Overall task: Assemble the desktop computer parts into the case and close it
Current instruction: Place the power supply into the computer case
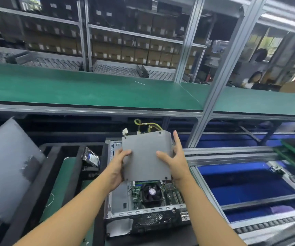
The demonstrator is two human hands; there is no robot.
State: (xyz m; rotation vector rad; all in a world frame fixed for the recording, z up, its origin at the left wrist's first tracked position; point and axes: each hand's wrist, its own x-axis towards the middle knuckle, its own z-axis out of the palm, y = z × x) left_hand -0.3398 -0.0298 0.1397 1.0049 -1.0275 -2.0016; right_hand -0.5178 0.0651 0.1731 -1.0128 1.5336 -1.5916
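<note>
Over green tabletop [61, 181], our left hand [118, 166] and right hand [177, 162] grip the power supply [146, 157] directly above the open case [148, 211].

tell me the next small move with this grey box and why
Probably lower the grey box into the far end of the open case. The left hand and right hand grip its sides above that end, its yellow wires trail off the far edge, and the fan nearer the person is uncovered.

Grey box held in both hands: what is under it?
The open case, with the motherboard and its black cooler fan showing past the grey box's near edge. The case's far half is covered by the box.
</note>
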